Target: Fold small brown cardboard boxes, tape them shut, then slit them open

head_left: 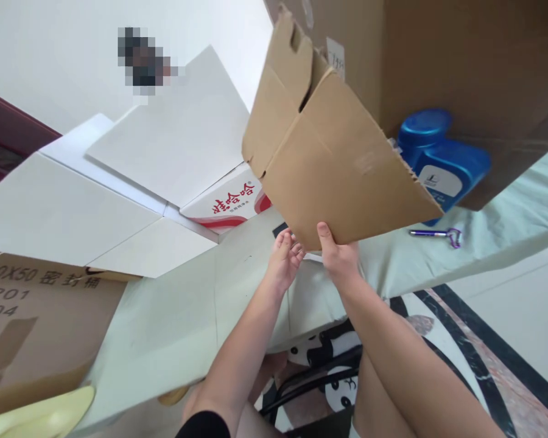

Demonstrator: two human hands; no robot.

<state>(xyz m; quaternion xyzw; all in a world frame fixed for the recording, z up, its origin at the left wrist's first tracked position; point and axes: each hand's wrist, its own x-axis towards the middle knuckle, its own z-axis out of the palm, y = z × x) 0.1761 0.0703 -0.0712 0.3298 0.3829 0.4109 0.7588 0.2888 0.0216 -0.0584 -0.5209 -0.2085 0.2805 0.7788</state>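
A folded piece of brown cardboard is held up and tilted over the bench, with slotted flaps at its upper left and a ragged right edge. My right hand grips its lower edge, thumb on the near face and the other fingers hidden behind. Close by, at the lower left corner of the cardboard, my left hand has its palm turned up and its fingers loosely curled and apart. Whether its fingertips touch the cardboard is unclear. A small dark object lies just beyond that hand, partly covered.
A blue bottle stands on the right beside a purple-handled tool. Behind is a large brown carton. White panels and a red-and-white box are at left, on the pale green cloth. A printed carton sits lower left.
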